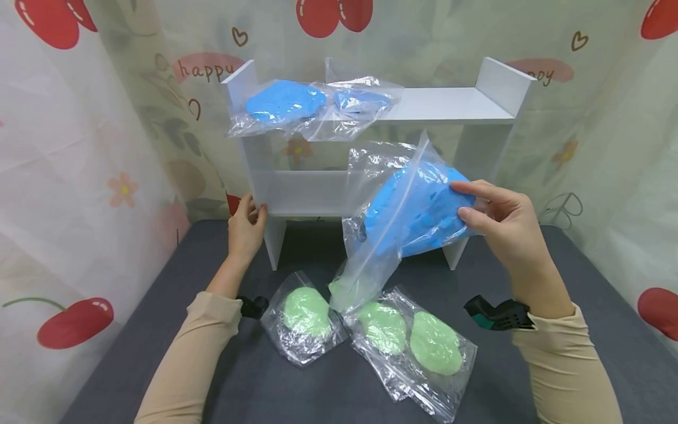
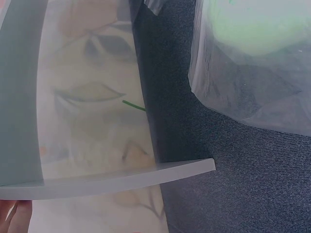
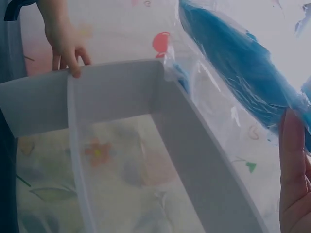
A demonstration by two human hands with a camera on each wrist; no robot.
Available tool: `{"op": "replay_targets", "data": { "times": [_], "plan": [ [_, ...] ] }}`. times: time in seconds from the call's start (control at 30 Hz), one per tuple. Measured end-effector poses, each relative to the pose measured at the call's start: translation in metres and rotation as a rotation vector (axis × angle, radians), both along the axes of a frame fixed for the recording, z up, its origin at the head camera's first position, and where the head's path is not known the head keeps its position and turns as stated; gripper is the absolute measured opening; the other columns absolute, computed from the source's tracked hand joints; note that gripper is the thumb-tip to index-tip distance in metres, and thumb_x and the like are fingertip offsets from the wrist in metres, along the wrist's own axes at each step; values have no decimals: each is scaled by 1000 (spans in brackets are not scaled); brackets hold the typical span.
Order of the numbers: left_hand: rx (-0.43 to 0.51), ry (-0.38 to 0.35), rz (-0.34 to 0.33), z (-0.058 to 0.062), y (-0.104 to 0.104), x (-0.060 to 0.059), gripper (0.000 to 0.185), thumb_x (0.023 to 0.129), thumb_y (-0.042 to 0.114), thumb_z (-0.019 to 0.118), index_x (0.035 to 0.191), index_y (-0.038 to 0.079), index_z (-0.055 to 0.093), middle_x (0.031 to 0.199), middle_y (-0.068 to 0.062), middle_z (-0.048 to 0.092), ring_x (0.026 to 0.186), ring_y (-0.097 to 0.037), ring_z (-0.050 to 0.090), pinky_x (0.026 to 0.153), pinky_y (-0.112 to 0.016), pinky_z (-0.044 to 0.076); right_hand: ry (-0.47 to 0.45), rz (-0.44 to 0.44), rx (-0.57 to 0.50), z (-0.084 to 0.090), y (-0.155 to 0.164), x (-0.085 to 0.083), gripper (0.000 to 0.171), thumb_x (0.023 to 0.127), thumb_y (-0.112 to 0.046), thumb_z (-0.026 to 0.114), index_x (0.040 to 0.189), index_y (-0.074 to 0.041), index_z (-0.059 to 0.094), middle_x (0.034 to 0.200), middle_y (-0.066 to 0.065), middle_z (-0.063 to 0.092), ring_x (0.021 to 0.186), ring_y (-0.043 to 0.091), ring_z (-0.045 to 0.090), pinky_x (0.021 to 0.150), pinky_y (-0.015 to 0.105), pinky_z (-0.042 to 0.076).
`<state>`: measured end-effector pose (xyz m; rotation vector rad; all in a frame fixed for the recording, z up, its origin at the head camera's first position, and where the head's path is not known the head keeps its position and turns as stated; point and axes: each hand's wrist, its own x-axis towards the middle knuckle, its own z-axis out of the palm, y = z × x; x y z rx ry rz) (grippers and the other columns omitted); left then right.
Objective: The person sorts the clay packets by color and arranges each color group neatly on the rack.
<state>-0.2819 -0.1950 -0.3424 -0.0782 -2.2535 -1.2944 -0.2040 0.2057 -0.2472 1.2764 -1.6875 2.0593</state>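
Note:
My right hand [image 1: 458,201] pinches a clear zip bag of blue putty [image 1: 418,212] between thumb and fingers and holds it up in front of the white shelf rack's [image 1: 450,106] lower right bay. The bag's empty end hangs down toward the table. One right fingertip [image 3: 291,145] shows beside the blue putty bag [image 3: 238,63] in the right wrist view. My left hand [image 1: 248,219] grips the rack's left side panel [image 1: 265,194], fingers curled over its edge. The left hand [image 3: 65,46] on the panel is also in the right wrist view. Two more blue bags [image 1: 286,103] [image 1: 362,100] lie on the top shelf.
Three clear bags of green putty [image 1: 307,312] [image 1: 382,327] [image 1: 434,343] lie on the dark grey table [image 1: 556,265] in front of the rack. One green putty bag [image 2: 252,29] fills the left wrist view's top right. Cherry-print curtains [image 1: 79,176] close in the sides and back.

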Motion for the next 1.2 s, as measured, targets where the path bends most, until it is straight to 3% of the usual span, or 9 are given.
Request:
{"op": "replay_targets", "data": {
  "times": [0.13, 0.33, 0.67, 0.83, 0.9, 1.2],
  "plan": [
    [1, -5, 1, 0, 0, 0, 39, 96, 19, 50, 134, 10, 48, 121, -21, 62, 104, -35, 65, 80, -49, 54, -30, -1, -81, 4, 6, 1, 41, 85, 22, 41, 119, 8, 60, 108, 10, 60, 78, 13, 63, 74, 19, 55],
    [7, -8, -1, -1, 0, 0, 39, 96, 19, 50, 134, 10, 48, 121, -21, 62, 105, -35, 64, 81, -49, 54, -47, -15, -175, 9, 15, 3, 40, 86, 22, 38, 118, 11, 58, 107, 14, 58, 84, 17, 63, 79, 25, 55],
    [7, 12, -6, 0, 1, 1, 38, 96, 17, 50, 133, 8, 49, 120, -22, 62, 104, -36, 64, 80, -49, 54, -89, -4, -380, 25, 21, 3, 32, 87, 19, 43, 116, 15, 58, 101, 20, 63, 87, 24, 69, 79, 32, 54],
    [3, 14, -5, -1, 0, 1, 38, 96, 18, 50, 133, 9, 48, 121, -21, 62, 104, -36, 64, 80, -50, 54, -115, -45, -448, 35, 19, 2, 31, 87, 17, 46, 116, 15, 57, 103, 20, 59, 87, 25, 66, 81, 33, 54],
    [1, 12, -4, -1, 0, 1, 39, 96, 19, 50, 134, 10, 48, 121, -21, 62, 105, -36, 64, 80, -49, 54, -129, -104, -451, 38, 18, 1, 32, 87, 16, 48, 117, 13, 58, 107, 18, 57, 91, 25, 64, 83, 33, 53],
    [7, 12, -5, -1, 0, 1, 39, 96, 18, 50, 133, 9, 48, 120, -22, 62, 104, -36, 65, 80, -49, 54, -204, -192, -481, 52, 11, -11, 33, 86, 12, 54, 119, 10, 59, 115, 17, 53, 93, 23, 61, 80, 31, 54]
  ]
}}
